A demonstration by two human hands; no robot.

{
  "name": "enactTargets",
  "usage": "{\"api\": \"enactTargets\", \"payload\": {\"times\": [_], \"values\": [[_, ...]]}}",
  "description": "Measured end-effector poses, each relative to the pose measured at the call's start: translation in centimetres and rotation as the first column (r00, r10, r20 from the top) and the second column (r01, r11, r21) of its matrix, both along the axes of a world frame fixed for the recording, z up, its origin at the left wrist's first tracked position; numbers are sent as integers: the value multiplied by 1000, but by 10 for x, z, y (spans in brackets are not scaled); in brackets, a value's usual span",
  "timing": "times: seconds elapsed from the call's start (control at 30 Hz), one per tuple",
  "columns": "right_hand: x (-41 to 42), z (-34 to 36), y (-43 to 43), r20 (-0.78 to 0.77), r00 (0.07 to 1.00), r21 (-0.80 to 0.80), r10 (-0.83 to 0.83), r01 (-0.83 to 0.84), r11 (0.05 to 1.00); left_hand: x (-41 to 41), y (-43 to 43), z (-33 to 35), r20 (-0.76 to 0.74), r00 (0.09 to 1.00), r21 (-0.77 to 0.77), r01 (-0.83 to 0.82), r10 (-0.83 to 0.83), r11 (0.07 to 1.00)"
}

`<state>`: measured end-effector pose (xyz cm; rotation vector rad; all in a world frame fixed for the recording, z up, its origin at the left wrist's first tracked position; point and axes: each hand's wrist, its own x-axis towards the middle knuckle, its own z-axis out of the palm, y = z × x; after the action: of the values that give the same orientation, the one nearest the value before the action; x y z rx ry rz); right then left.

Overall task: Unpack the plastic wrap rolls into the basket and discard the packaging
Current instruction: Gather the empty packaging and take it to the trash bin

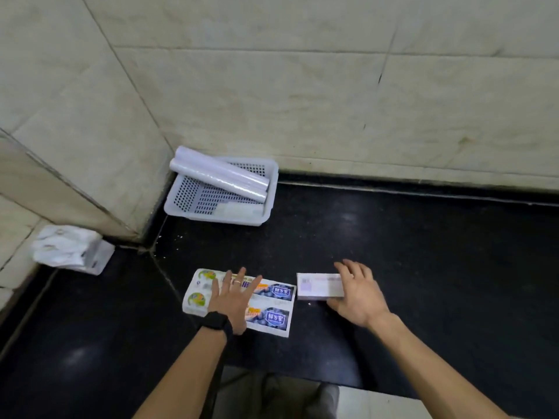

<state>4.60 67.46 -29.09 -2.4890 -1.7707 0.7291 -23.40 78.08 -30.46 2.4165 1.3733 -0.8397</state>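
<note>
Nearest the camera, two bare forearms reach forward over a black, glossy tabletop. The left wrist wears a dark watch. The left hand lies palm down with its fingers spread wide, resting flat on a printed package that shows two label strips side by side, each with a blue badge at its right end and a green and yellow mark at its left end. A ring sits on one of that hand's fingers.

Just right of the package, apart from it by a narrow gap of dark tabletop, lies a small white box with a printed code on its left part. The right hand is at the box's right end, the thumb below its near edge and the other fingers arched above its far edge, loosely parted. Whether they actually grip the box cannot be told.

Farther left, beside the wall corner, a crumpled white wrapper lies on a pale ledge.

Farther back, in the corner against the tiled wall, stands a white perforated basket. Two plastic wrap rolls rest in it side by side, lying diagonally with their left ends propped up over the basket's far left rim and their right ends down inside. A pale flat item lies at the basket's near side; what it is cannot be made out.
</note>
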Motion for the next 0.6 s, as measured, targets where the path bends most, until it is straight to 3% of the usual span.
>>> {"api": "enactTargets", "payload": {"times": [0.17, 0.3, 0.43, 0.5, 0.6], "values": [[2, -15, 2, 39, 997, -161, 61, -54, 985, -7, 5, -15, -66, 996, 33, 57, -55, 998], [4, -17, -17, 89, 995, -128, -54, 65, 990, -7, 1, -18, -25, 991, 89, 136, -134, 987], [19, -3, -54, -20, 952, -118, -305, 300, 946, 18, -1, 3, 185, 977, 60, 98, -107, 993], [33, 10, -81, -82, 895, -74, -438, 433, 898, 45, -3, 17, 324, 945, -11, 43, -37, 999], [57, 35, -126, -128, 788, -3, -603, 607, 794, 107, -11, 38, 475, 879, -78, 92, -44, 993]]}}
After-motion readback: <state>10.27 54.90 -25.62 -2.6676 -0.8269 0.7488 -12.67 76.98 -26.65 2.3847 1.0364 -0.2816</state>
